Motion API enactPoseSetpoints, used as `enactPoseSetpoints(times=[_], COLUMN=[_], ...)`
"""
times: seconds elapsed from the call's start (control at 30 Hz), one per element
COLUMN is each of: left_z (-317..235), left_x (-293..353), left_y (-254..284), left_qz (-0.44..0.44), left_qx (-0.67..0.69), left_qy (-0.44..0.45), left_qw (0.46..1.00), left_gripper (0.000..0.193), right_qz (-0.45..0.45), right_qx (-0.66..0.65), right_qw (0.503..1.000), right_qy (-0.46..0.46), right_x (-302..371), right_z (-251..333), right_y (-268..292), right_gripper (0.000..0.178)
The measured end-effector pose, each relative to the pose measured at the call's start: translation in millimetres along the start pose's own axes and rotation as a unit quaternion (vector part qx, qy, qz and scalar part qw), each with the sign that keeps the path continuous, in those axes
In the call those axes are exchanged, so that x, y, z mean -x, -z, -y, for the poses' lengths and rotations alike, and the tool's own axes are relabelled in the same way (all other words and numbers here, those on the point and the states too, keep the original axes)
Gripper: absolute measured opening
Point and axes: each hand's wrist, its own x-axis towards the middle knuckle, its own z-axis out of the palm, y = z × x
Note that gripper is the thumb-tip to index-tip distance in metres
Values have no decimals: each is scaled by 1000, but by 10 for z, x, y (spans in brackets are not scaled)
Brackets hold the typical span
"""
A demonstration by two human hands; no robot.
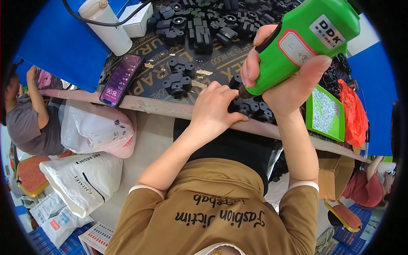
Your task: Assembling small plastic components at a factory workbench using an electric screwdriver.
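My right hand (285, 95) grips a green electric screwdriver (276, 68), its fingers and thumb wrapped round the body. The tool slants down and left, its dark nose close to the black plastic parts at the table's near edge. I cannot make out whether the tip touches a screw. My left hand (212, 107) is closed at a black plastic part (255, 107) just below the nose, thumb on the near side; the fingertips are partly hidden. To its left lie a few black angular parts (177, 83). A large heap of similar black pieces (202, 32) covers the table's far side.
A phone (121, 80), a white bottle (108, 29) and a white box (138, 24) stand left on the table. Right are a green tray (330, 135) of small silvery pieces and a red plastic bag (353, 114). White sacks (83, 180) lie below left; people sit at both sides.
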Motion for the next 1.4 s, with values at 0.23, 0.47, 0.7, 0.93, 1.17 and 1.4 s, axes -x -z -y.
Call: enactPoseSetpoints(times=[0.23, 0.47, 0.7, 0.93, 1.17, 1.4], left_z=[16, 18, 4, 44, 17, -166], left_x=[6, 9, 19, 45, 109, -102], left_y=[-24, -17, -5, 18, 409, 442], left_qz=[-13, -11, -4, -44, -69, -51], left_qx=[0, 15, 0, 20, -139, -173], left_qy=[-11, -13, -11, -47, 34, -81], left_qw=[1000, 1000, 1000, 998, 987, 980], left_gripper=[47, 44, 46, 47, 48, 65], right_qz=[19, 60, -27, 63, 17, -16], right_qx=[-25, -11, -7, -159, -97, -45], right_qw=[999, 997, 999, 976, 986, 990], right_qy=[-27, -38, -26, 132, 137, 133], right_x=[6, -49, 30, 104, 223, 310], right_z=[-6, -10, 28, 426, 494, 505], right_y=[-29, -2, -52, 265, 495, 579], right_gripper=[98, 94, 104, 110, 109, 108])
